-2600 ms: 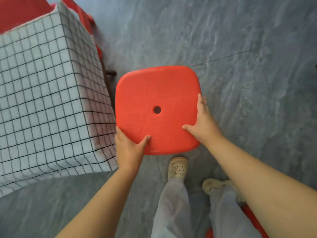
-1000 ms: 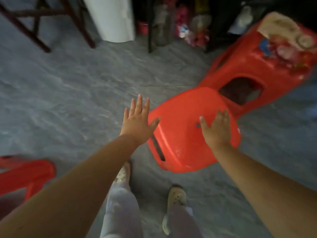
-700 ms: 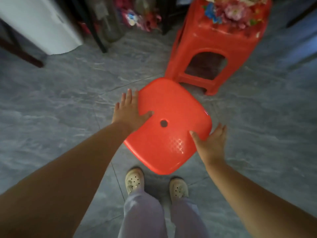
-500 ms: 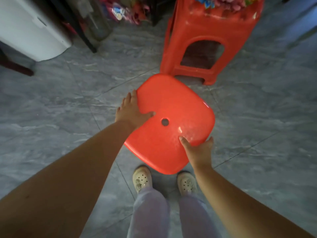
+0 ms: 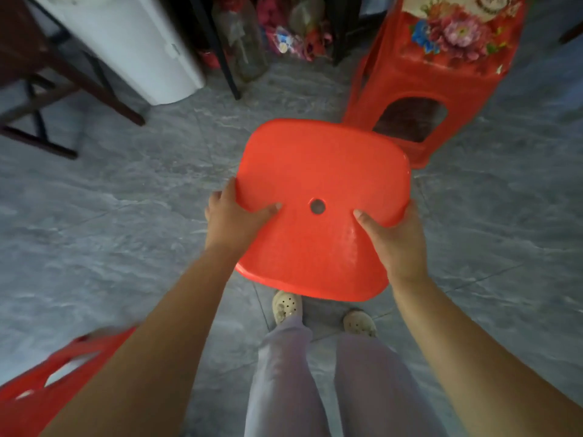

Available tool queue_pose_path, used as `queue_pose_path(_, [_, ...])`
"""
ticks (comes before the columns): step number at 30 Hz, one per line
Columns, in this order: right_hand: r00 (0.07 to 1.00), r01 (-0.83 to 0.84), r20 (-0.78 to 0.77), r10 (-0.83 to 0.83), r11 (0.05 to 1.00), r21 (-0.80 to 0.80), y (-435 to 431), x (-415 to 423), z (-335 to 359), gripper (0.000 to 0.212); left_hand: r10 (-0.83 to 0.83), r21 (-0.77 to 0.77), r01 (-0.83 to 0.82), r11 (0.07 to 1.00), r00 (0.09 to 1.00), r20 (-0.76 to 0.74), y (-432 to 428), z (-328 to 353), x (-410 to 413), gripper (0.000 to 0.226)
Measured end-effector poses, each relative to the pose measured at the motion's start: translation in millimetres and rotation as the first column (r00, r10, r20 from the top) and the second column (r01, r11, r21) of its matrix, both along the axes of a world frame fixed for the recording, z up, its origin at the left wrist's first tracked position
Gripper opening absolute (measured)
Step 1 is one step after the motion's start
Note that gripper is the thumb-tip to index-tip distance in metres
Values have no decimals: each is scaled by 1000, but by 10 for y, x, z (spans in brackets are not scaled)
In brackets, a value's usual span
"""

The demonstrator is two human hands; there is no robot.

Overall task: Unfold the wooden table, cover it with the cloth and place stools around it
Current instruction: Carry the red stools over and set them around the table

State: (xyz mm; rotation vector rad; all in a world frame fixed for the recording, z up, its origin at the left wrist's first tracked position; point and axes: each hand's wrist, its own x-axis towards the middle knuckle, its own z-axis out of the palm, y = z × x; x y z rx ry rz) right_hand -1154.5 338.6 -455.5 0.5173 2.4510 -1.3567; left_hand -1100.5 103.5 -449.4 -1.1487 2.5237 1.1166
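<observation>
A red plastic stool with a small round hole in its square seat is in the middle of the view, seen from above. My left hand grips its left edge, thumb on top of the seat. My right hand grips the right edge the same way, fingers curled under the rim. The stool's legs are hidden under the seat. Part of another red stool shows at the bottom left. The table and cloth are out of view.
A taller red stool with a flower print on top stands just behind the held one. A white cylinder-like appliance, dark wooden furniture legs and bottles with clutter line the back. My feet stand on grey stone floor.
I turned away from the cloth-covered table toward the stools. My left hand went from open beside the seat to gripping its edge, and the right hand shifted to the right rim.
</observation>
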Motion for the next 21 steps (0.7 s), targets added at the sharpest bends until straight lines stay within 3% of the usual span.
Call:
queue_pose_path(4, [949, -276, -162, 270, 961, -10, -76, 156, 910, 68, 181, -44, -190, 981, 972, -148, 112, 955, 865, 104])
queue_pose_path(7, [857, -457, -264, 442, 889, 3, -113, 368, 1563, 76, 357, -103, -394, 913, 897, -262, 396, 1569, 1457, 104])
queue_pose_path(13, [630, -703, -480, 611, 711, -18, -239, 986, 2830, 90, 577, -187, -756, 627, 612, -541, 1004, 2702, 2462, 104])
queue_pose_path(17, [473, -819, -579, 665, 573, -11, -354, 1580, 3576, 95, 613, -198, -880, 433, 448, -651, 1337, 3384, 3212, 102])
queue_pose_path(21, [308, -926, -631, 712, 378, -26, -390, 2418, 4125, 91, 623, -177, -957, 230, 285, -728, 1741, 3904, 4127, 104])
